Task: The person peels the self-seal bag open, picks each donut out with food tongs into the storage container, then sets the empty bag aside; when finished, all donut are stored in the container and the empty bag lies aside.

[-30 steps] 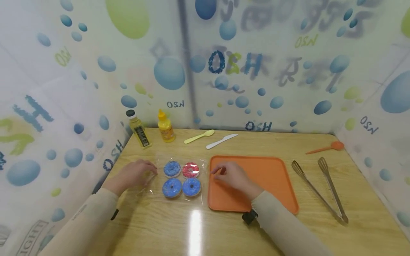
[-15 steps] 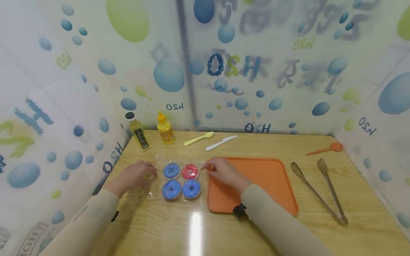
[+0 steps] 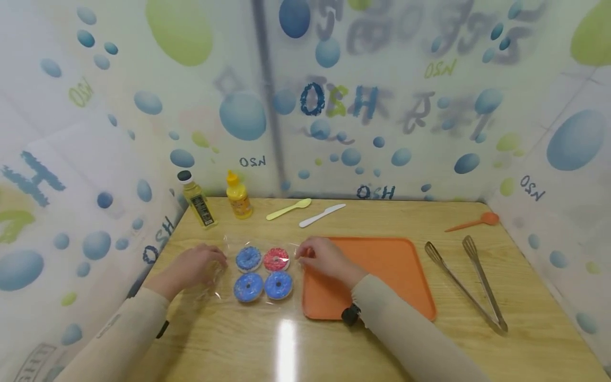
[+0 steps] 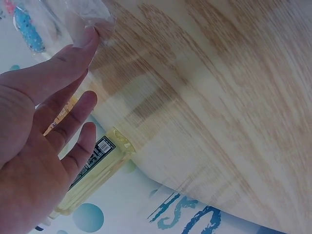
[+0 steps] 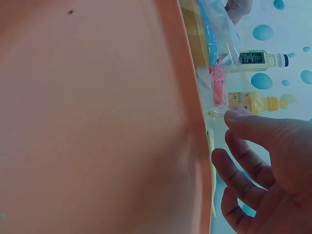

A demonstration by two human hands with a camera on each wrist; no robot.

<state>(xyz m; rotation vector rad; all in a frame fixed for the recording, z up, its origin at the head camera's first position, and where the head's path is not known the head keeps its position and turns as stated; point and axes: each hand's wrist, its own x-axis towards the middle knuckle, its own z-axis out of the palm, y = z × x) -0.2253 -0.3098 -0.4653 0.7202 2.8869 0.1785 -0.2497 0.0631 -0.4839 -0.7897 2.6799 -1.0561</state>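
Observation:
A clear plastic bag (image 3: pixel 292 289) lies on the table with several donuts inside, one pink (image 3: pixel 269 259) and three blue (image 3: pixel 242 258). At its left end my left hand (image 3: pixel 191 268) pinches crumpled film; in the left wrist view the thumb presses on the plastic (image 4: pixel 90 17) while the other fingers hang loosely bent. My right hand (image 3: pixel 329 260) reaches over the left edge of the orange tray (image 3: pixel 382 278). Thumb and forefinger pinch the bag's top right corner, and the remaining fingers stay curved, as the right wrist view shows.
Behind the bag stand an oil bottle (image 3: pixel 200 208) and a yellow squeeze bottle (image 3: pixel 238 199). A pale green spoon (image 3: pixel 288 209) and a white knife (image 3: pixel 322 216) lie behind the tray. Metal tongs (image 3: pixel 477 297) and an orange spoon (image 3: pixel 470 223) are at the right.
My right hand has moved left from over the tray to the bag's right corner and taken hold of it. The left hand stays at the left end. The head view has shifted slightly.

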